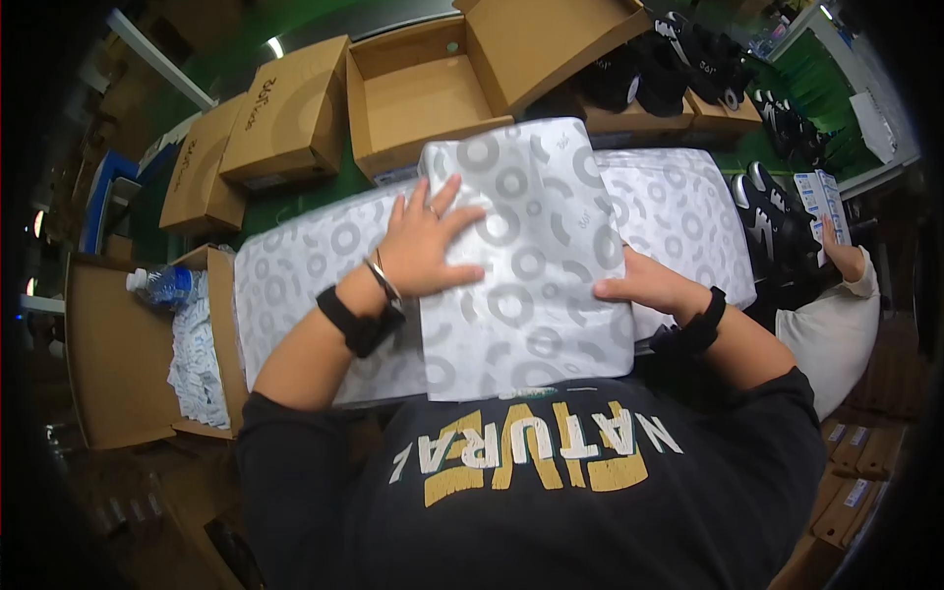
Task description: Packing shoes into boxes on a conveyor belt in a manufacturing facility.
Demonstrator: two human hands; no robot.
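Observation:
A folded sheet of white tissue paper (536,265) with grey ring marks lies in front of me on a wider stack of the same paper (295,265). My left hand (425,239) rests flat on its left part, fingers spread. My right hand (649,285) presses the sheet's right edge with the fingers laid flat. Both wrists wear black bands. Just beyond the sheet stands an open brown cardboard shoebox (418,98) with its lid (546,44) tipped back and nothing inside.
Closed brown shoeboxes (285,113) lie at the far left. Black sneakers (678,64) stand at the far right. A carton (108,344) at my left holds a water bottle (162,285) and paper packets. Another person's hand (841,251) holds a white box at the right.

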